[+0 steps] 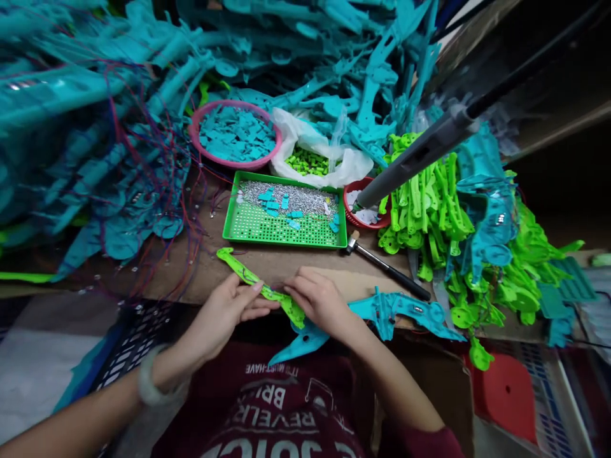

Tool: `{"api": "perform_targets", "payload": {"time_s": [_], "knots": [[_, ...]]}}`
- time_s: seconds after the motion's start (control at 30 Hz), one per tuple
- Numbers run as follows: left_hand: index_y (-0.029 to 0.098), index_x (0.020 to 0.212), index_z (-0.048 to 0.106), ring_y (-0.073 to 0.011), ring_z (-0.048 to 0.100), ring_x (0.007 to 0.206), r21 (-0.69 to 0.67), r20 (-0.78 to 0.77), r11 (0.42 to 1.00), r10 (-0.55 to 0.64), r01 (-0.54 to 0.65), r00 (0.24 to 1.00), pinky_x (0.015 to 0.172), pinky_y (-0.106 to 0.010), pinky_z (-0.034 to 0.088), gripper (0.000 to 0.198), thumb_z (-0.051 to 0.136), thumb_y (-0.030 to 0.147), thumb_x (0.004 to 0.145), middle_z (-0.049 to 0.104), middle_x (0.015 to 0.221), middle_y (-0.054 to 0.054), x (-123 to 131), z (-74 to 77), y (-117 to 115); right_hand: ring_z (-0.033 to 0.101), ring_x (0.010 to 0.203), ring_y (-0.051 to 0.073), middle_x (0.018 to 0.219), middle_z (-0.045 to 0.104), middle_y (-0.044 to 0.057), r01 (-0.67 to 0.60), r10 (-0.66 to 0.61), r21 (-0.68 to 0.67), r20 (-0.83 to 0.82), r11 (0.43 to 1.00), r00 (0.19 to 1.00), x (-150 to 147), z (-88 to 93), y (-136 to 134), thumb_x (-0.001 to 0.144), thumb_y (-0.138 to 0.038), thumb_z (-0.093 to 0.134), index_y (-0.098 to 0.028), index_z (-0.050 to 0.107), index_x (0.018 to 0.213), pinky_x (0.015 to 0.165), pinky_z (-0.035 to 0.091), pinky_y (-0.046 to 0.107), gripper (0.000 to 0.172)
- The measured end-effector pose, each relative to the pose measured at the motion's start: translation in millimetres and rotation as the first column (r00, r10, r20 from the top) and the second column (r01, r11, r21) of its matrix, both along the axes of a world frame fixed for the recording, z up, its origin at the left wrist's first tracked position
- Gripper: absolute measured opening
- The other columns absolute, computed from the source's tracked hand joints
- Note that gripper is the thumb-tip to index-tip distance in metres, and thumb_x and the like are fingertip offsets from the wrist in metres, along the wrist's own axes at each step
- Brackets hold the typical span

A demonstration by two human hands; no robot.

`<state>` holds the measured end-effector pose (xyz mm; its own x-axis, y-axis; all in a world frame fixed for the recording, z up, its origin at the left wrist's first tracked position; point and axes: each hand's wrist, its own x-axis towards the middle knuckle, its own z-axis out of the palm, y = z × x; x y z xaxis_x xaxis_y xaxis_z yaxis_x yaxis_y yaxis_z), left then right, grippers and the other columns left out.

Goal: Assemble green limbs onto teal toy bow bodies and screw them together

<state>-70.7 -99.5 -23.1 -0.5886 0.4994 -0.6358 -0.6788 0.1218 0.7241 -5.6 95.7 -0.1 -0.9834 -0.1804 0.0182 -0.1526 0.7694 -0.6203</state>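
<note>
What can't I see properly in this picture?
In the head view:
Green part: a bit is hidden under the right hand.
Turquoise blade and turquoise frame: the right wrist hides whether they join.
Silver bits: too small to name.
Shirt lettering: cut off by the bottom edge.
Red basket: partly hidden by the grey rod.

Brown worktop (203, 280) beneath green tray (248, 227), pink basket (233, 163), hammer (384, 263).

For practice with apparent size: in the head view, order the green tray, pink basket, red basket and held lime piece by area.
1. Green tray
2. Pink basket
3. Red basket and lime piece: too alike to rank, partly covered.
</note>
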Motion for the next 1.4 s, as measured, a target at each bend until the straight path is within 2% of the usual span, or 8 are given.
{"api": "perform_targets", "payload": {"time_s": [0.1, 0.2, 0.33, 0.47, 0.67, 0.93, 1.23, 1.4], "knots": [[0.020, 0.100, 0.051, -0.0226, 0.074, 0.066, -0.252, -0.302, 0.949, -0.265, 0.191, 0.916, 0.061, -0.032, 0.058, 0.034, 0.054, 0.053, 0.093, 0.071, 0.077, -0.003, -20, 0.0, -15, 0.052, 0.073, 0.014, 0.088, 0.054, 0.004, -0.030, 0.032, 0.109, -0.013, 0.994, 0.999, -8, -10.1, 3, 0.103, -0.025, 0.048, -0.017, 0.066, 0.102, 0.063, 0.038, 0.026, 0.021], [0.019, 0.094, 0.058, -0.0250, 0.070, 0.064, -0.656, -0.665, 0.754, -0.594, 0.026, 0.453, 0.056, -0.033, 0.049, 0.033, 0.046, 0.050, 0.099, 0.069, 0.076, -0.006, -40, 6.6, -33, 0.050, 0.073, 0.014, 0.090, 0.053, 0.003, -0.047, 0.047, 0.185, 0.005, 0.982, 0.999, -10, -14.2, 2, 0.103, -0.022, 0.049, -0.016, 0.065, 0.105, 0.062, 0.035, 0.027, 0.017], [0.016, 0.112, 0.060, -0.0294, 0.068, 0.092, -0.707, -0.649, 0.675, -0.738, -0.212, -0.184, 0.064, -0.035, 0.047, 0.020, 0.047, 0.028, 0.102, 0.067, 0.108, -0.014, -74, 17.8, -22, 0.050, 0.073, 0.014, 0.090, 0.052, 0.002, -0.051, 0.044, 0.261, 0.032, 0.964, 0.999, -9, -15.3, -1, 0.103, -0.023, 0.050, -0.018, 0.064, 0.106, 0.062, 0.034, 0.027, 0.016], [0.015, 0.093, 0.062, -0.0255, 0.064, 0.092, -0.788, -0.531, 0.615, -0.704, -0.030, -0.473, 0.073, -0.034, 0.049, 0.016, 0.050, 0.004, 0.095, 0.065, 0.097, -0.010, -103, 17.8, 6, 0.049, 0.074, 0.015, 0.094, 0.054, 0.003, -0.057, 0.054, 0.318, 0.020, 0.946, 0.998, -8, -18.2, 0, 0.102, -0.023, 0.051, -0.018, 0.063, 0.108, 0.063, 0.035, 0.027, 0.015], [0.018, 0.092, 0.060, -0.0186, 0.063, 0.089, -0.788, -0.554, 0.606, -0.619, 0.110, -0.557, 0.075, -0.029, 0.049, 0.020, 0.052, -0.001, 0.093, 0.064, 0.095, -0.003, -124, 8.5, 6, 0.051, 0.075, 0.014, 0.093, 0.052, 0.002, -0.016, 0.018, 0.214, -0.006, 0.977, 1.000, -4, -29.8, 6, 0.102, -0.020, 0.050, -0.019, 0.062, 0.110, 0.064, 0.037, 0.025, 0.014], [0.016, 0.089, 0.060, -0.0177, 0.055, 0.083, -0.742, -0.616, 0.663, -0.615, 0.100, -0.492, 0.075, -0.028, 0.047, 0.023, 0.042, 0.012, 0.103, 0.057, 0.088, -0.002, -153, 12.6, 15, 0.051, 0.077, 0.014, 0.095, 0.051, 0.003, -0.004, 0.005, 0.119, -0.010, 0.993, 1.000, -8, -26.1, 7, 0.103, -0.021, 0.046, -0.019, 0.060, 0.115, 0.068, 0.042, 0.024, 0.018], [0.015, 0.138, 0.043, -0.0252, 0.055, 0.121, -0.518, -0.855, 0.810, -0.494, 0.274, -0.156, 0.097, -0.037, 0.051, 0.041, 0.052, 0.028, 0.100, 0.053, 0.135, -0.014, -56, 10.6, -13, 0.057, 0.088, 0.016, 0.095, 0.055, 0.003, 0.112, -0.098, -0.113, 0.121, 0.987, 0.988, -1, 20.5, -10, 0.101, -0.017, 0.049, -0.018, 0.062, 0.103, 0.078, 0.047, 0.027, 0.012], [0.019, 0.118, 0.059, -0.0247, 0.058, 0.110, -0.518, -0.855, 0.765, -0.469, 0.383, -0.220, 0.094, -0.041, 0.051, 0.020, 0.048, 0.021, 0.102, 0.062, 0.120, -0.009, -39, -16.9, -10, 0.057, 0.088, 0.016, 0.096, 0.054, 0.005, 0.027, -0.026, -0.007, 0.137, 1.000, 0.990, 19, 16.4, -18, 0.102, -0.017, 0.045, -0.018, 0.062, 0.111, 0.076, 0.048, 0.027, 0.019]]}}
